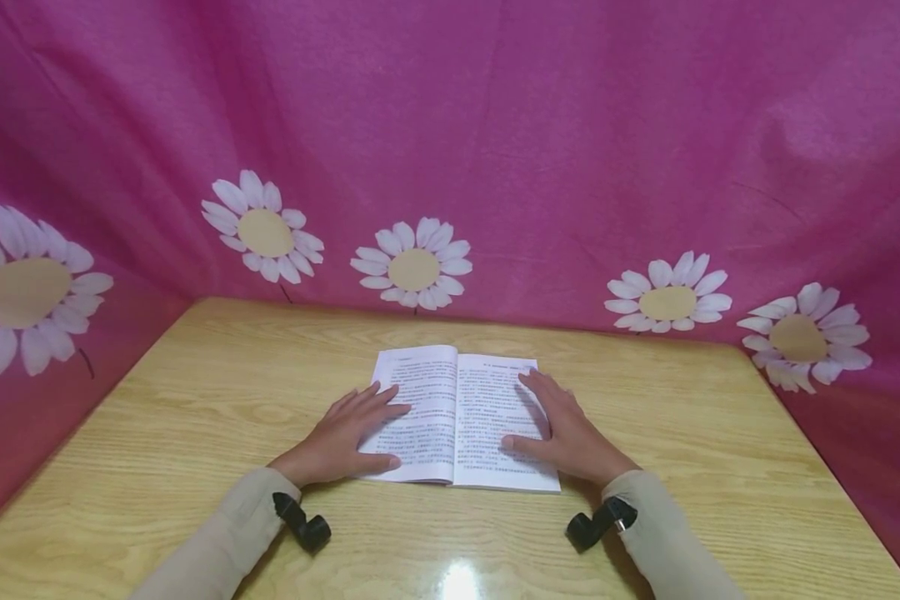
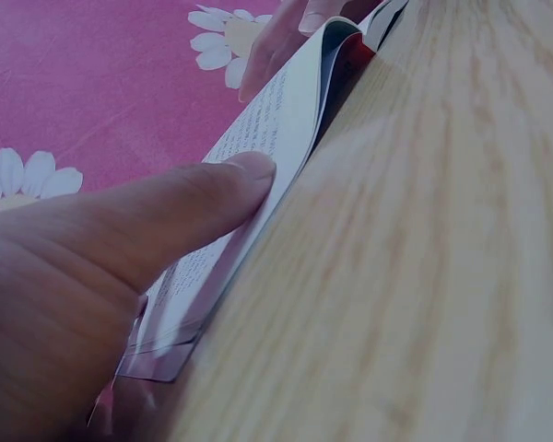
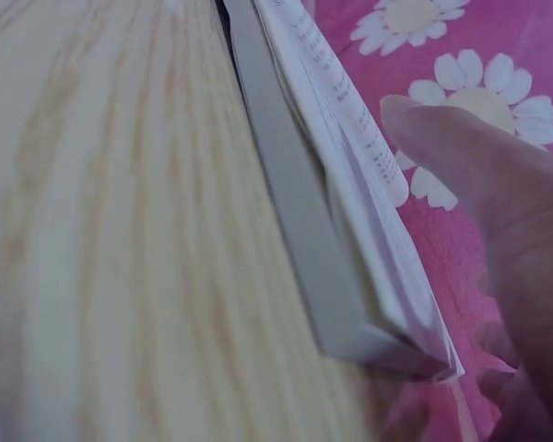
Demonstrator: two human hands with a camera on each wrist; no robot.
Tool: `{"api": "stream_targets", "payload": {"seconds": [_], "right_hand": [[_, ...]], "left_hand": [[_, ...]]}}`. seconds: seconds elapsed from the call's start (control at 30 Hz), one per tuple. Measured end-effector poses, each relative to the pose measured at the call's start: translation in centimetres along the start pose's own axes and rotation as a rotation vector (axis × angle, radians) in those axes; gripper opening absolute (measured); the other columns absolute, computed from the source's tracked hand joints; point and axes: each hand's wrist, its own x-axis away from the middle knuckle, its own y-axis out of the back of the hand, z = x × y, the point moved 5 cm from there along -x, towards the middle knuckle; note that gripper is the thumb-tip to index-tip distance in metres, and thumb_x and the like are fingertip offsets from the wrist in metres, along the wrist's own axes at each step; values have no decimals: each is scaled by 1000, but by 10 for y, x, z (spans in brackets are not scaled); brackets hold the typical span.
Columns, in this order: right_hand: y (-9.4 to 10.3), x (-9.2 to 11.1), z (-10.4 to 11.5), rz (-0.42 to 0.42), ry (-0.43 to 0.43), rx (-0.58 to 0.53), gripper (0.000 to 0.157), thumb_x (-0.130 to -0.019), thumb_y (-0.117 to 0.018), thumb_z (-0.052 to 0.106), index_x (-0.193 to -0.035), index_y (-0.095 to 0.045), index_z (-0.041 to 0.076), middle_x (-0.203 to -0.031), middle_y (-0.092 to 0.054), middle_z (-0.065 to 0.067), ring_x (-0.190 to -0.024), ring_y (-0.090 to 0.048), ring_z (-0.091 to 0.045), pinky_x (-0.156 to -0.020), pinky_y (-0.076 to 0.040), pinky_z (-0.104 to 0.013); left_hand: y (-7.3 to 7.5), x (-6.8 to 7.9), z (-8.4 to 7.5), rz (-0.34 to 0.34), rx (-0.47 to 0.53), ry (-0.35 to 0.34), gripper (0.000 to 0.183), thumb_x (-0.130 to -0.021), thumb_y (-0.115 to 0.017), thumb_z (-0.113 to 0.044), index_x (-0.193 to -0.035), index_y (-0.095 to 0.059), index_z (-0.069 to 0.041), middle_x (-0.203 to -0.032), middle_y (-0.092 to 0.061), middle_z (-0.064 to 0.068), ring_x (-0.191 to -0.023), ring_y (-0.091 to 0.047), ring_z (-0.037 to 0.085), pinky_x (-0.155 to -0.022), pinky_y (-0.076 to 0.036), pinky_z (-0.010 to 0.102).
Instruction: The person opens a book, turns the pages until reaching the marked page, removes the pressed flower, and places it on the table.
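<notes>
An open book (image 1: 487, 467) with printed pages lies on the wooden table, its spine running away from me. My left hand (image 1: 345, 437) is spread over the left page, fingers extended and thumb low near the bottom edge. In the left wrist view that thumb (image 2: 203, 203) rests on the page by its lower edge. My right hand (image 1: 566, 429) spreads over the right page's outer edge, fingers reaching up and thumb pointing inward. The right wrist view shows the right thumb (image 3: 452, 147) over the page, with the book's thick page edge (image 3: 350, 249) beside it.
The light wooden table (image 1: 195, 400) extends around the book. A pink cloth (image 1: 495, 150) printed with large white daisies hangs behind the table and along both sides. Each sleeved wrist carries a small black camera (image 1: 315, 533). A bright light reflection shows on the table's near part.
</notes>
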Motion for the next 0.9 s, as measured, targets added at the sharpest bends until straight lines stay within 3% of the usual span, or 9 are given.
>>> {"api": "stream_targets", "payload": {"seconds": [0.43,0.67,0.9], "right_hand": [[-2,1,-2,36,-31,16,109,-70,-72,67,-155,-22,20,-161,-15,-8,-147,-9,-33,-115,0,-58],[-6,1,-3,67,-39,52,113,-68,-71,70,-155,-18,22,-162,-10,-8,-147,-6,-33,-115,1,-56],[-5,2,-1,66,-27,27,112,-68,-73,67,-155,-20,19,-161,-14,-11,-147,-6,-36,-115,2,-56]], "left_hand": [[1,0,-1,-15,-1,-31,75,-83,-64,-59,-146,-44,-23,-159,-24,5,-147,-10,32,-115,-6,56],[1,0,0,5,-4,2,76,-82,-64,-62,-146,-43,-26,-160,-21,1,-148,-8,27,-116,-4,52],[1,-1,-2,2,1,-7,76,-82,-65,-60,-146,-43,-24,-159,-23,4,-147,-10,30,-116,-5,54]]}}
